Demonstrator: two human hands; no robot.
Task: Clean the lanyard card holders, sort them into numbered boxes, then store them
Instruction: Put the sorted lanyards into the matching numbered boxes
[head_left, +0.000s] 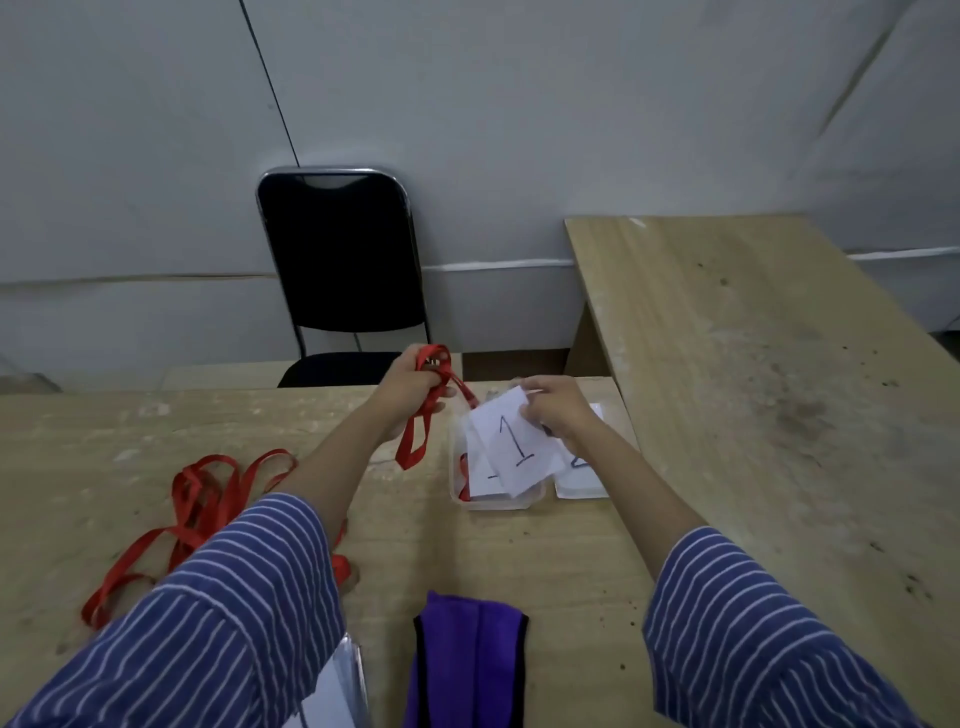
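The left hand (415, 382) is closed around a bunched red lanyard (434, 400), held above the desk (249, 426) near its far edge, just left of the clear box (493, 501); the right hand (558, 410) pinches the paper marked 1 (514, 441) over that box; more red lanyards (192, 504) lie by the left edge; a purple cloth (467, 670) sits at the near edge.

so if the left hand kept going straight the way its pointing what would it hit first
Probably the black chair. The left hand, wrapped in a red lanyard, reaches away from the person past the table's far edge, and the chair seat sits just beyond. Depth is hard to judge from this single view.
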